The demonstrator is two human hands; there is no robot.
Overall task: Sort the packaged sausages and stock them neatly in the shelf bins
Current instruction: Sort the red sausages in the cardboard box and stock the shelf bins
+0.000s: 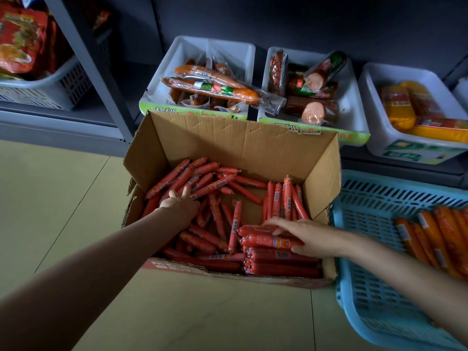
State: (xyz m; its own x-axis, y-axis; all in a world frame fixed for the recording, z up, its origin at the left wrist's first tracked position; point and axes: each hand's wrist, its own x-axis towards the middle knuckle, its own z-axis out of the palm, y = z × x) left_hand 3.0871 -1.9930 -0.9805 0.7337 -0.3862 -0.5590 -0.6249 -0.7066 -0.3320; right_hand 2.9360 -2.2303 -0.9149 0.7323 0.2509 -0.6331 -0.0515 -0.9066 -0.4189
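— What's in front of you, biggest first?

— The open cardboard box (243, 140) on the floor, full of thin red sausages (215, 184); most lie loose and crossed, some stand on end by the right wall, and a tidy stack (278, 262) lies flat in the near right corner. Right of it, a blue plastic basket (367, 249) holds orange sausages (435, 239).

— And behind the box?

— Three white shelf bins: the left bin (177, 54) has long vacuum-packed sausages, the middle bin (354, 107) thicker dark ones with cut ends showing, the right bin (379, 79) yellow and red packs. Far left, a grey basket (63, 84) with red bags.

— Your hands?

— My left hand (181, 202) rests on the loose pile, fingers spread. My right hand (301, 235) lies on the stack, fingers straight and close together, thumb under the top sausage.

— The room?

— Pale tiled floor (63, 188), dark shelving (304, 21), dim light
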